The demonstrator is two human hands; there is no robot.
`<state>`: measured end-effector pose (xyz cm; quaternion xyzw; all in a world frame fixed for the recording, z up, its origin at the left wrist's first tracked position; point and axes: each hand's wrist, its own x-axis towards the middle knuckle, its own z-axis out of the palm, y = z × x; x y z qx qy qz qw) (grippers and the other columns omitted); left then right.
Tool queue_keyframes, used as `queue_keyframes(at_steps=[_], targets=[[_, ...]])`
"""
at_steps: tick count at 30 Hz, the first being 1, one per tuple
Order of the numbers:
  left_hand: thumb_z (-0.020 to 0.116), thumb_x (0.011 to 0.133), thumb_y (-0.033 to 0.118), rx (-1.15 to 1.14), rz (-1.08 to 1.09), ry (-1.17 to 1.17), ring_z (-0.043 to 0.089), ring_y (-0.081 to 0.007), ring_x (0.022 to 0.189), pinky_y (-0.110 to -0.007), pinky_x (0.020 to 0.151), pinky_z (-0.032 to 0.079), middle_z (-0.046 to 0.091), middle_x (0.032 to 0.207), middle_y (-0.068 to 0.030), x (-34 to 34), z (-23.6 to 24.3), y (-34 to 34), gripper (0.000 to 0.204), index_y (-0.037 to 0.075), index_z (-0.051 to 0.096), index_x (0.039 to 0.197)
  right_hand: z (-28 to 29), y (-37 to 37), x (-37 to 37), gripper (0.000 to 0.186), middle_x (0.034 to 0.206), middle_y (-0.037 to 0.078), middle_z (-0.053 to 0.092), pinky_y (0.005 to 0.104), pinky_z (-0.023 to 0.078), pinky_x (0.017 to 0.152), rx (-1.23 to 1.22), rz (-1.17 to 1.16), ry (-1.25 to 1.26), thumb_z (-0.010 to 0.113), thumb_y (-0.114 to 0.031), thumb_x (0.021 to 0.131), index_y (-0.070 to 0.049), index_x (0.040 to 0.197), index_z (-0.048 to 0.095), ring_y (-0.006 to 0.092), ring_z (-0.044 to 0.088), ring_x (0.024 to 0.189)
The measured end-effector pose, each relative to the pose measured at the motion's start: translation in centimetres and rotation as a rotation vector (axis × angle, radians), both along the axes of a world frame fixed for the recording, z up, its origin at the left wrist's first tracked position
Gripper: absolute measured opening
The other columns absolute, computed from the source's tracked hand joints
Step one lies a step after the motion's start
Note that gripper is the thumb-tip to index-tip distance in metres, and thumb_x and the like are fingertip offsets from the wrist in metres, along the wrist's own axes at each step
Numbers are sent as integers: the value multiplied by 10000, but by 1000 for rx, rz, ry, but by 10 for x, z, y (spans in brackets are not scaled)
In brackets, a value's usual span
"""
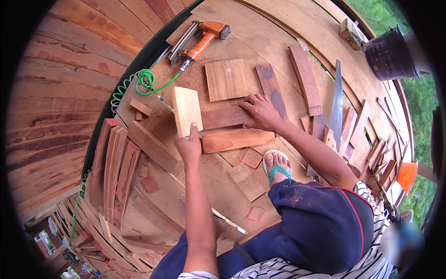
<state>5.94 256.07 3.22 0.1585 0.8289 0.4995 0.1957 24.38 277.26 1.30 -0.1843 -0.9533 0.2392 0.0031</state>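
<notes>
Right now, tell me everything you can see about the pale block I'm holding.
The pale block is a four-sided piece of what looks like light yellowish wood, its broad face fairly plain and a narrow edge showing along its left. It is held up at a slight slant in the left grip, the thumb on its face by the lower right corner; the fingers behind are hidden. In the picture it stands beside the left end of the reddish plank; whether they touch, I can't tell.
</notes>
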Motion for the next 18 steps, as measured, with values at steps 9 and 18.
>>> queue_keyframes(at_steps=[9, 18], targets=[[594, 988, 131, 495, 158, -569, 613, -364, 1186, -545, 961, 575, 517, 1384, -200, -27, -21, -31, 529, -32, 383, 1444, 0, -1, 1, 790, 1247, 102, 572, 439, 387, 1026, 1, -15, 2, 873, -374, 668, -125, 1358, 579, 297, 501, 1224], [603, 964, 98, 319, 117, -329, 656, -295, 1085, -439, 930, 579, 594, 1285, -184, -8, -8, -24, 448, -60, 489, 1367, -2, -2, 2, 782, 1238, 109, 574, 445, 387, 1030, -12, -4, 19, 869, -381, 672, -131, 1355, 581, 302, 509, 1222]])
